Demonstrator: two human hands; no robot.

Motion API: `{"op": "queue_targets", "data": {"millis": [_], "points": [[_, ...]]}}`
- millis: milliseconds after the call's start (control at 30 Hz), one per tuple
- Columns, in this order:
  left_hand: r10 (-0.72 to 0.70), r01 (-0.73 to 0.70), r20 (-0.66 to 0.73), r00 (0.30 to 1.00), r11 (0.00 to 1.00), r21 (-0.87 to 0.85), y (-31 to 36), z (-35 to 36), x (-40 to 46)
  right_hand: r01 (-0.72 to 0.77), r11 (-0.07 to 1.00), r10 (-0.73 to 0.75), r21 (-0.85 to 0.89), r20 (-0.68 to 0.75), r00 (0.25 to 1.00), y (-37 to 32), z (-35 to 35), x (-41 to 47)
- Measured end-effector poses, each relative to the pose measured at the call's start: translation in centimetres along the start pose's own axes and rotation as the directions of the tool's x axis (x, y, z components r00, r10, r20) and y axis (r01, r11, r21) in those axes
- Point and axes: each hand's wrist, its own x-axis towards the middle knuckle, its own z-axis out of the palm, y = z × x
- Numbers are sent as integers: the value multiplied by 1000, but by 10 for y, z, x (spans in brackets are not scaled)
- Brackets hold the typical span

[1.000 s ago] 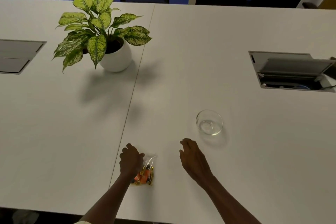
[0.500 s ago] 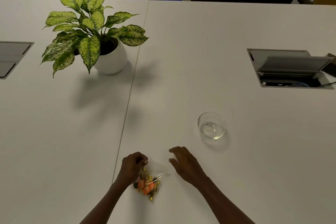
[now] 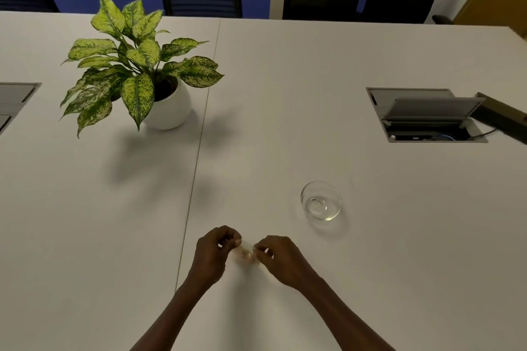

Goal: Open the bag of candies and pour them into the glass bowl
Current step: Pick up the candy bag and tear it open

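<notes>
A small clear bag of candies [image 3: 245, 255] is held between both hands just above the white table, blurred so only a pale patch shows. My left hand [image 3: 212, 255] pinches its left side with fingers closed. Opposite it, my right hand [image 3: 281, 258] pinches the right side the same way. The glass bowl [image 3: 321, 200] stands upright with nothing in it, beyond and to the right of my right hand, about a hand's width away.
A leafy plant in a round white pot [image 3: 168, 105] stands at the back left. An open cable hatch [image 3: 425, 115] is set in the table at the right, another hatch [image 3: 14, 100] at the left edge. Chairs stand behind the table.
My left hand lifted the bag off the table and my right hand came in from the right and took hold of its other side. The bowl has not moved.
</notes>
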Motion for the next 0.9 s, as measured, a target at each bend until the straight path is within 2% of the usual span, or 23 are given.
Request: {"op": "queue_targets", "data": {"millis": [100,167,267,367,433,500,733,900], "points": [[0,-1,-15,1000,1000,-31,13,5,3,-17,1000,18,5,-101,995,-3,-8,-5],[-22,16,-79,997,997,-74,23,10,3,-50,999,52,15,-182,982,-5,-15,-7],[-201,168,-162,966,967,-194,35,24,-4,-90,994,101,56,-241,965,-6,-27,-6],[-377,337,-14,926,844,-418,44,41,-13,-126,984,154,123,-263,952,-6,-34,-8],[-385,360,65,921,775,-519,50,50,-18,-148,973,191,177,-260,947,-7,-36,-9],[-368,339,69,927,747,-572,56,56,-21,-150,966,202,211,-251,947,-7,-39,-9],[-368,310,51,929,692,-652,73,56,-16,-138,924,205,356,-159,966,-12,-55,-6],[-361,307,60,930,679,-667,78,56,-14,-140,922,185,361,-92,978,-14,-66,-5]]}}
